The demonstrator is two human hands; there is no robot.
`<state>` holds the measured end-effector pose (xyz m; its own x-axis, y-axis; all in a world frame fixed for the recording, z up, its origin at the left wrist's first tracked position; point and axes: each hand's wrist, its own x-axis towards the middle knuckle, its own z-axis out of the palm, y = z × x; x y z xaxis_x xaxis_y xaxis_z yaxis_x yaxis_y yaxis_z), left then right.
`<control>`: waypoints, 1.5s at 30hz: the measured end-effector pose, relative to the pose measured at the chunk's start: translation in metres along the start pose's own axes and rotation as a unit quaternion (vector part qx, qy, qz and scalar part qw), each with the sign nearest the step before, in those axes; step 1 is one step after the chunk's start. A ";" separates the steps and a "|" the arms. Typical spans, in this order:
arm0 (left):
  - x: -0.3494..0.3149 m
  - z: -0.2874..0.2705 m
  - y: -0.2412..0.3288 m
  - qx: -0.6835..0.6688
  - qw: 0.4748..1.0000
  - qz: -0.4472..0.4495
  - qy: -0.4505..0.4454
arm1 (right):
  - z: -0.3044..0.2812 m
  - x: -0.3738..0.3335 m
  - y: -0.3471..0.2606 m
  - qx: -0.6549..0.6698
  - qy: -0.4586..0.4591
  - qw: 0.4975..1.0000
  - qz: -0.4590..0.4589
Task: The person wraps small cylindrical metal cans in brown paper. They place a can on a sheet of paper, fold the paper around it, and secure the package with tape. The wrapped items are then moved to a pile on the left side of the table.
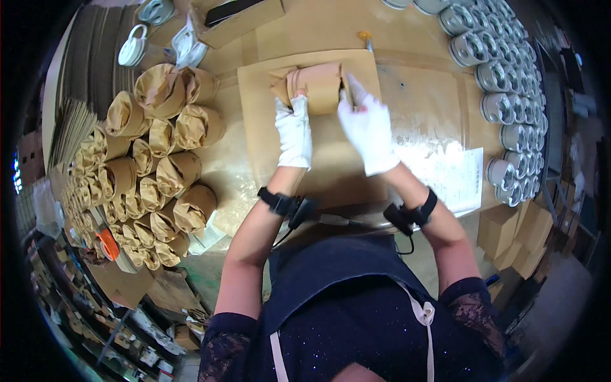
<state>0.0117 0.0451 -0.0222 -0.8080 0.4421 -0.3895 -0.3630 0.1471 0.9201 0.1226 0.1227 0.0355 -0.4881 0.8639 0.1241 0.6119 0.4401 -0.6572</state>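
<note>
A cylinder wrapped in brown paper [316, 83] lies on its side on a flat cardboard sheet [344, 159]. What the paper covers is hidden. At its left end the paper is folded and creased. My left hand [294, 132], in a white glove, grips the wrapped cylinder near that end, thumb on its near side. At the opposite end my right hand [369, 130], also gloved, closes its fingers on the loose edge of the paper. Both wrists carry black straps with small devices.
Many paper-wrapped bundles [178, 173] crowd the left side, beside stacked brown sheets [95, 70]. Rows of bare metal pistons [503, 108] stand along the right edge. White rings [132, 46] and an open cardboard box [245, 22] sit at the back. A printed sheet [463, 181] lies front right.
</note>
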 end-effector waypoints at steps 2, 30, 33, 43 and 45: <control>-0.007 -0.017 0.001 0.105 0.992 0.068 0.000 | 0.005 -0.021 -0.017 0.019 0.004 0.990 -0.141; -0.035 -0.209 0.107 0.486 0.741 0.463 0.043 | -0.021 -0.058 0.079 -0.140 -0.089 0.933 -0.318; -0.099 -0.104 0.037 0.550 0.639 0.411 -0.347 | -0.041 -0.026 0.098 -0.136 -0.072 0.943 -0.294; -0.104 -0.094 -0.033 0.475 0.632 0.459 -0.406 | -0.181 0.193 0.249 -0.551 0.098 0.827 -0.046; -0.101 -0.094 -0.018 0.458 0.632 0.450 -0.433 | -0.174 0.213 0.260 -0.569 -0.010 0.822 -0.016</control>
<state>0.0564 -0.0857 -0.0030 0.2060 0.9719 0.1137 0.8048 -0.2344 0.5453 0.2862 0.4643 0.0206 -0.5191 0.8479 0.1075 0.7789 0.4175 0.4680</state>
